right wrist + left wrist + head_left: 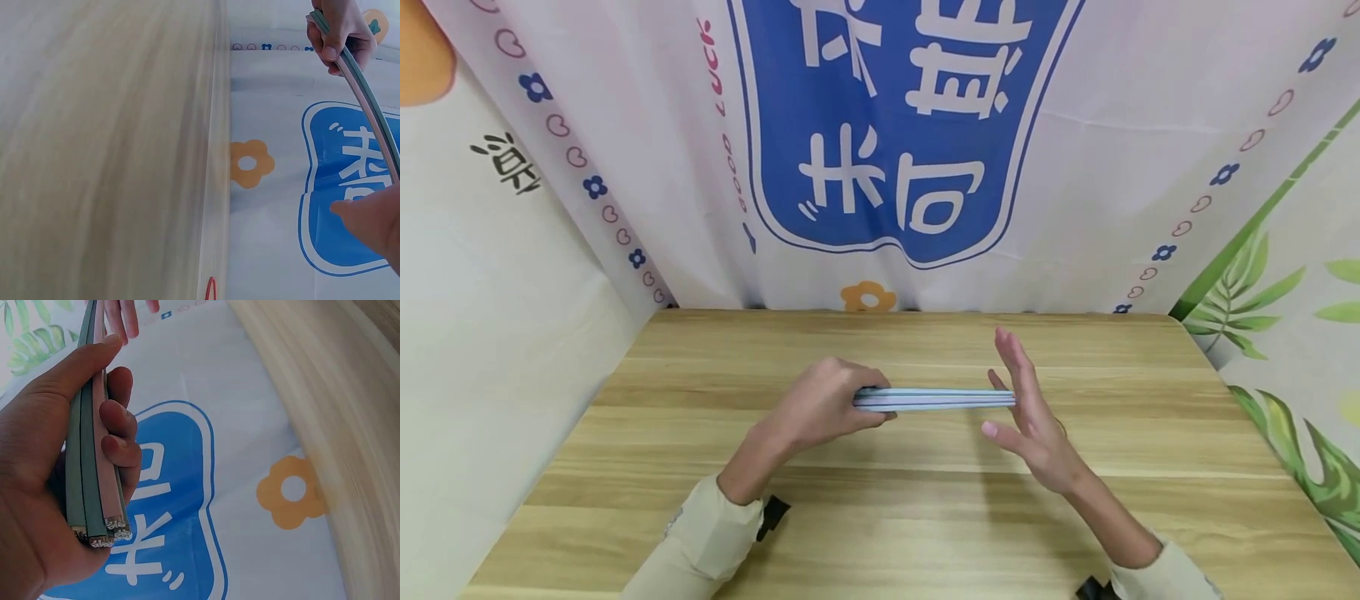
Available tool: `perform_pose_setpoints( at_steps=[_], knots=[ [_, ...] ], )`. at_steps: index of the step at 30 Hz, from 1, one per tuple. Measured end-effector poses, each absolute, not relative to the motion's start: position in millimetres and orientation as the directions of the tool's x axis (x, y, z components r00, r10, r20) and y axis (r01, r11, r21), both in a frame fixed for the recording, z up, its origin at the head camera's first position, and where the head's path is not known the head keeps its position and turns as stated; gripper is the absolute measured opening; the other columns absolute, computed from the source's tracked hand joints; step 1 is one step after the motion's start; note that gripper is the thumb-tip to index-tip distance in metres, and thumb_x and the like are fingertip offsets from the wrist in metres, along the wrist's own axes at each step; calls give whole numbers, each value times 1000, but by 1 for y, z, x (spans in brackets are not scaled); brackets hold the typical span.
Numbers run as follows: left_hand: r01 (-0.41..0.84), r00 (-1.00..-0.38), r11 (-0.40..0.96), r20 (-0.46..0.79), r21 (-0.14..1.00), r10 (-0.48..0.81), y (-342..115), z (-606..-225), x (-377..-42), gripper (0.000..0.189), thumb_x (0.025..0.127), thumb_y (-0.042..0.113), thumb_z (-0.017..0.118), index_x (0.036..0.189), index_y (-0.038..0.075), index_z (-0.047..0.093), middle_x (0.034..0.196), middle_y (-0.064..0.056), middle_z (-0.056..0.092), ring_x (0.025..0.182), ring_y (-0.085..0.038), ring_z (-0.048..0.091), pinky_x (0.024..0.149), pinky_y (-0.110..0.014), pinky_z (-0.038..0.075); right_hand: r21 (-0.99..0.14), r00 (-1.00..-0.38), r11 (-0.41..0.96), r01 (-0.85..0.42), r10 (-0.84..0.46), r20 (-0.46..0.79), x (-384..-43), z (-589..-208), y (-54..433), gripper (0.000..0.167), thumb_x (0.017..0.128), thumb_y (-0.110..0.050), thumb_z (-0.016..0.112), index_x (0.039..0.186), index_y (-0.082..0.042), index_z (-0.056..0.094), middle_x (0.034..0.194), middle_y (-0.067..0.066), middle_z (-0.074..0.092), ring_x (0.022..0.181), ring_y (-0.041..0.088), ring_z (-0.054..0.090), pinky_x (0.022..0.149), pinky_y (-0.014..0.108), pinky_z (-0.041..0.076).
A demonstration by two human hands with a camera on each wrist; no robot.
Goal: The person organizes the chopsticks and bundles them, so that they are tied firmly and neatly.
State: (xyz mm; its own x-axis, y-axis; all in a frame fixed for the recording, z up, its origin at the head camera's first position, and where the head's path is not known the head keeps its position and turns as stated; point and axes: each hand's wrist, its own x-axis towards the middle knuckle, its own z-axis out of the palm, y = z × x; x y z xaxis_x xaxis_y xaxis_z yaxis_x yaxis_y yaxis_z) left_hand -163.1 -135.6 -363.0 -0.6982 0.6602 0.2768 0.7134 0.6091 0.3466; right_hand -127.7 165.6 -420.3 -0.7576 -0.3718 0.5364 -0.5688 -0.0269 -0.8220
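A bundle of long, thin flat strips [940,400], pale blue-green with some pink, is held level above the table. My left hand [823,404] grips its left end, thumb on one side and fingers curled round the other. Up close in the left wrist view, the strips [89,462] end in small, crinkled silvery tips below the palm. My right hand [1033,421] is at the other end, fingers extended and thumb apart, with the strip ends meeting or nearly meeting the palm. Part of the right thumb [369,222] shows in the right wrist view.
Beneath both hands lies a wood-grain table [880,517]. A white cloth [1097,208] with a blue printed panel hangs behind its far edge, and leaf-patterned cloth [1292,333] is on the right. A small red loop [211,289] appears at the bottom of the right wrist view.
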Motion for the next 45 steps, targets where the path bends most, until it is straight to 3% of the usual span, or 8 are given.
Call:
perform_pose_setpoints(
  at_steps=[11, 18, 24, 29, 32, 36, 41, 45],
  knots=[
    [717, -695, 594, 301, 365, 653, -132, -363, -160, 13, 86, 15, 90, 96, 12, 81, 85, 5, 78, 64, 1, 57, 61, -15, 50, -806, -719, -148, -573, -382, 581, -130, -425, 158, 105, 93, 13, 51, 172, -13, -12, 182, 12, -9, 170, 19, -1, 132, 26, 24],
    [713, -698, 600, 287, 364, 656, -131, -364, -161, 14, 89, 19, 89, 100, 14, 83, 89, 6, 81, 67, 1, 62, 62, -14, 51, -802, -710, -129, -584, -397, 581, -133, -423, 165, 104, 95, 10, 56, 172, -11, -11, 182, 14, -6, 170, 20, 2, 131, 25, 26],
    [716, -695, 598, 276, 361, 664, -130, -365, -163, 16, 89, 19, 90, 101, 13, 83, 89, 4, 81, 66, 1, 60, 62, -15, 50, -823, -717, -124, -554, -432, 547, -140, -420, 190, 87, 100, 7, 48, 171, 0, -2, 183, 10, 5, 169, 16, 11, 129, 24, 30],
    [711, -699, 606, 260, 358, 666, -131, -366, -164, 16, 89, 19, 89, 102, 12, 83, 90, 3, 81, 65, 1, 58, 60, -14, 49, -866, -772, 27, -499, -469, 430, -144, -421, 220, 62, 108, 3, 35, 167, 7, 18, 179, 11, 24, 163, 5, 27, 125, 18, 32],
    [715, -695, 605, 260, 351, 670, -131, -366, -164, 16, 88, 20, 90, 101, 12, 83, 91, 3, 81, 65, 1, 58, 61, -14, 49, -878, -825, 193, -439, -474, 308, -144, -422, 233, 54, 112, -6, 34, 166, 1, 33, 174, 13, 37, 154, -4, 35, 119, 12, 34],
    [714, -696, 608, 256, 348, 671, -132, -365, -163, 17, 88, 21, 91, 101, 12, 83, 91, 3, 82, 66, 1, 59, 62, -15, 50, -843, -870, 373, -388, -450, 201, -150, -423, 247, 47, 115, -15, 42, 161, -9, 47, 166, 17, 48, 146, -11, 41, 112, 9, 36],
    [705, -704, 615, 240, 352, 669, -134, -365, -162, 18, 87, 21, 91, 101, 12, 83, 92, 2, 82, 67, 1, 60, 63, -15, 51, -808, -895, 474, -351, -424, 141, -158, -426, 262, 46, 110, -20, 62, 153, -5, 56, 157, 19, 57, 137, -14, 48, 111, 10, 41],
    [706, -703, 618, 230, 347, 674, -136, -367, -162, 18, 87, 22, 92, 100, 13, 83, 90, 4, 81, 66, 2, 60, 63, -15, 51, -781, -896, 519, -347, -430, 112, -162, -430, 270, 47, 105, -20, 71, 147, -1, 60, 151, 20, 62, 137, 4, 59, 111, 20, 50]
  ],
)
